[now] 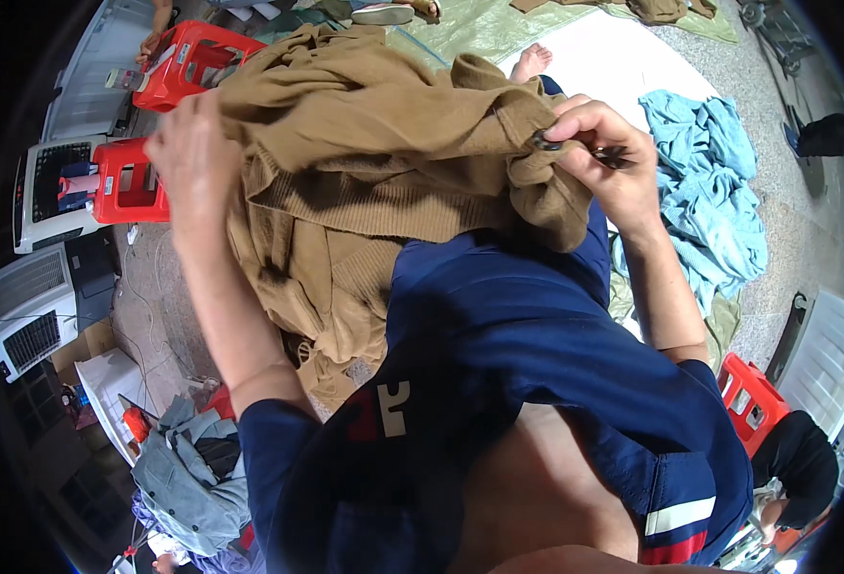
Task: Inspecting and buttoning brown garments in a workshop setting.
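A brown knitted cardigan (374,105) with ribbed edges lies bunched over my lap and hangs down on the left. My right hand (609,153) is closed on its right-hand end, thumb and fingertips pinching the knit beside a dark, shiny, button-like piece. Another small dark thing shows within that hand, too hidden to name. At the cardigan's left edge is my left hand (197,158), smeared by motion; its grip cannot be made out. A round button (304,352) shows on the lower hanging part.
Red plastic stools (133,182) stand at left, near white air coolers (30,297). Light-blue garments (704,191) are heaped at right on a white sheet (613,53). Grey clothing (192,478) is piled at lower left. Another person's hand (149,46) shows at upper left.
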Tool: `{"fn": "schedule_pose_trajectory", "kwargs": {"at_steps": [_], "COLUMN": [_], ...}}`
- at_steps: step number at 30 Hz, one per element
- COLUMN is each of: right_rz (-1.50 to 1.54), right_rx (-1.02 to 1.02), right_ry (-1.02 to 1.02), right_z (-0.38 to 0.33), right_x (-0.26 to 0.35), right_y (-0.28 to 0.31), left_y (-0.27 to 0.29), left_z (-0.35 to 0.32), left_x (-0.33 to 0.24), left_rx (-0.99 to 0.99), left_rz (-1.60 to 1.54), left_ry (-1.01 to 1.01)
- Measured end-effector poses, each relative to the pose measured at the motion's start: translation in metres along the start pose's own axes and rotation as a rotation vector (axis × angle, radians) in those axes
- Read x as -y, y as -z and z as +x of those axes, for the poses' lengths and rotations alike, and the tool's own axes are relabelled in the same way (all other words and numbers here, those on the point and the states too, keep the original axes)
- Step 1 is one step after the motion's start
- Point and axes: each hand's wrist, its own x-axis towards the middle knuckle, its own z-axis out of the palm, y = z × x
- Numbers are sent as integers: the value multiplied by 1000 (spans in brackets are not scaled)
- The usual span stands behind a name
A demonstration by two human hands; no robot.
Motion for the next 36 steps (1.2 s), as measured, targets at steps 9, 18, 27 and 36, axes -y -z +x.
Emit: {"fn": "schedule_pose_trajectory", "kwargs": {"at_steps": [9, 18, 27, 36], "right_rz": [-374, -752, -784, -492], "right_rx": [85, -78, -89, 27], "right_ry": [115, 413, 523, 154], "right_z": [0, -1, 1, 6], "right_x": [-9, -17, -24, -14], "right_y": [-6, -25, -39, -43], "left_y": [-6, -11, -3, -15], "left_z": [-2, -12, -29, -31], "left_x": [-159, -152, -157, -153], "left_rx": [521, 860, 660, 278], "left_rz": [-1596, -1856, -1914, -1664], "left_ry": [-106, 223, 349, -115]}}
